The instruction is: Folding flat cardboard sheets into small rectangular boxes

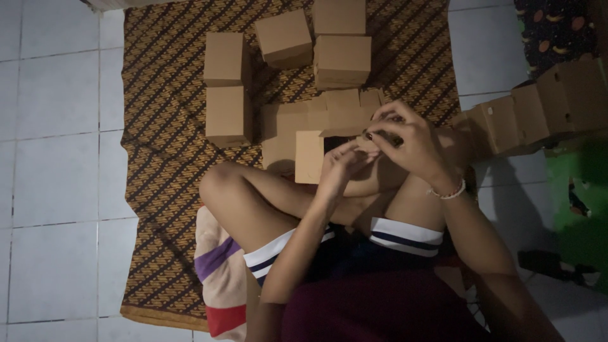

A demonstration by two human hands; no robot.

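Observation:
I sit cross-legged on a brown patterned mat [164,126]. A half-folded brown cardboard box [304,136] rests against my knees with its flaps open. My left hand [342,166] pinches one flap at the box's near edge. My right hand [405,142] grips the flap on the box's right side, fingers curled over the cardboard. A beaded bracelet [451,192] circles my right wrist.
Several finished closed cardboard boxes [342,60] stand on the mat beyond my knees. A row of flat unfolded box blanks [538,114] lies on the right. White floor tiles [57,158] surround the mat. A striped cloth [218,278] lies under my left leg.

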